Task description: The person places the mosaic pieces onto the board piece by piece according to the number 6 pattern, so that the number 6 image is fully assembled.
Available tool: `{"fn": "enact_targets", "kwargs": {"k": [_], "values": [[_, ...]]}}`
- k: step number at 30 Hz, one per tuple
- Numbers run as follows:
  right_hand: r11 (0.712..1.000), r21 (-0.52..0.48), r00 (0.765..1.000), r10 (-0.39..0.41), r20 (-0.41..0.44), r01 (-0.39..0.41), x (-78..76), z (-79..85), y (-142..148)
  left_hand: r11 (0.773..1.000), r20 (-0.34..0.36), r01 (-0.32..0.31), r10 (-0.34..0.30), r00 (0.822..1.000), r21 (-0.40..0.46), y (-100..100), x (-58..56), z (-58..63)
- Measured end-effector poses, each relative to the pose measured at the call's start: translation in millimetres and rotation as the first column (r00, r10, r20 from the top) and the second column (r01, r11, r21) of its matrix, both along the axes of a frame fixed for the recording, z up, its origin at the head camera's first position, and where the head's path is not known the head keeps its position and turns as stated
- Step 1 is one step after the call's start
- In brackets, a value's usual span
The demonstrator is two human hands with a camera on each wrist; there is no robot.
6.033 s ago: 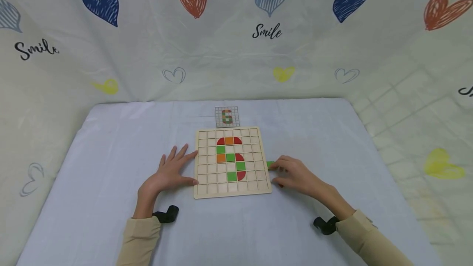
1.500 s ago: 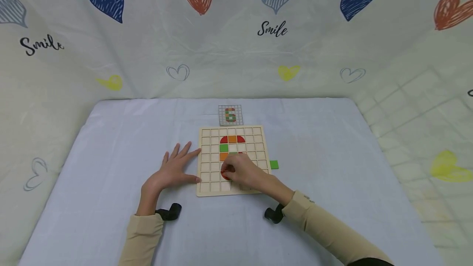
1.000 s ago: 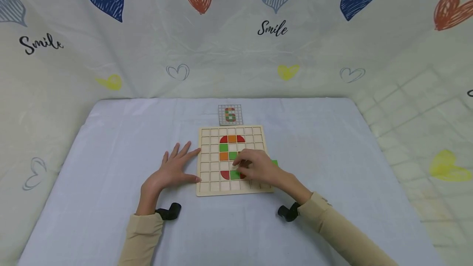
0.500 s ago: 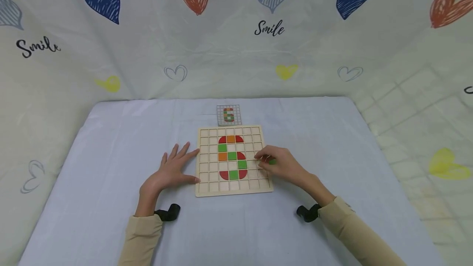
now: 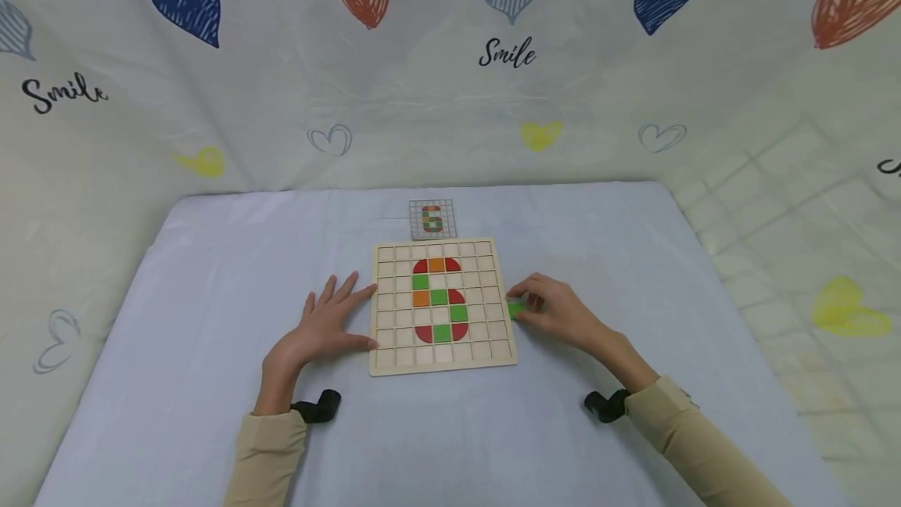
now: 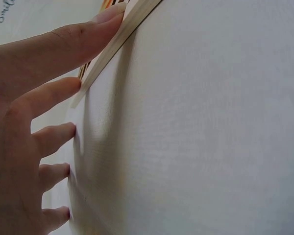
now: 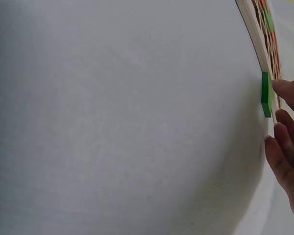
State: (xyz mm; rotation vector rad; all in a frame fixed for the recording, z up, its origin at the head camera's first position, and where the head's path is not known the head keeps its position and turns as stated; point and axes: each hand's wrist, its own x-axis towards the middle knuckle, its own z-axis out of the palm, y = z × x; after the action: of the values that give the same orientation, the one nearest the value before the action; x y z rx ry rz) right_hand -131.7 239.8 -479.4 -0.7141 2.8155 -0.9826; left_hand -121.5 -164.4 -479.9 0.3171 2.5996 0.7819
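A wooden grid board (image 5: 390, 323) lies on the table, with red, orange and green pieces set in its cells in a curved figure. My left hand (image 5: 325, 327) is spread at the board's left edge. In the left wrist view, the thumb (image 6: 108, 19) and index fingertip touch the edge, while the other fingertips rest on the cloth. At the right edge, my right hand (image 5: 559, 311) hovers over a loose green square tile (image 5: 516, 311), partly covering it. The right wrist view shows the thumb (image 7: 289, 93) close by the green tile (image 7: 266, 95), the other fingers apart and loosely bent.
A small card (image 5: 432, 220) printed with a gridded, coloured 6 lies just behind the board. White cloth covers the table (image 5: 436, 444). Behind stands a pale curtain (image 5: 422, 84) with hearts and lettering. Each wrist carries a black camera (image 5: 320, 407).
A red rounded piece, pinched by my right hand earlier, now sits in the lower left of the figure. My right hand has moved right, off the board, to the green tile. The left stays put.
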Motion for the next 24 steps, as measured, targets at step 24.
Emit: {"fn": "enact_targets", "kwargs": {"k": [24], "values": [[0.999,0.046,0.992,0.018,0.124,-0.024,-4.5,1.1,-5.8,1.000,0.000,0.004,-0.004,1.000,0.008,0.7,1.6,4.7]]}}
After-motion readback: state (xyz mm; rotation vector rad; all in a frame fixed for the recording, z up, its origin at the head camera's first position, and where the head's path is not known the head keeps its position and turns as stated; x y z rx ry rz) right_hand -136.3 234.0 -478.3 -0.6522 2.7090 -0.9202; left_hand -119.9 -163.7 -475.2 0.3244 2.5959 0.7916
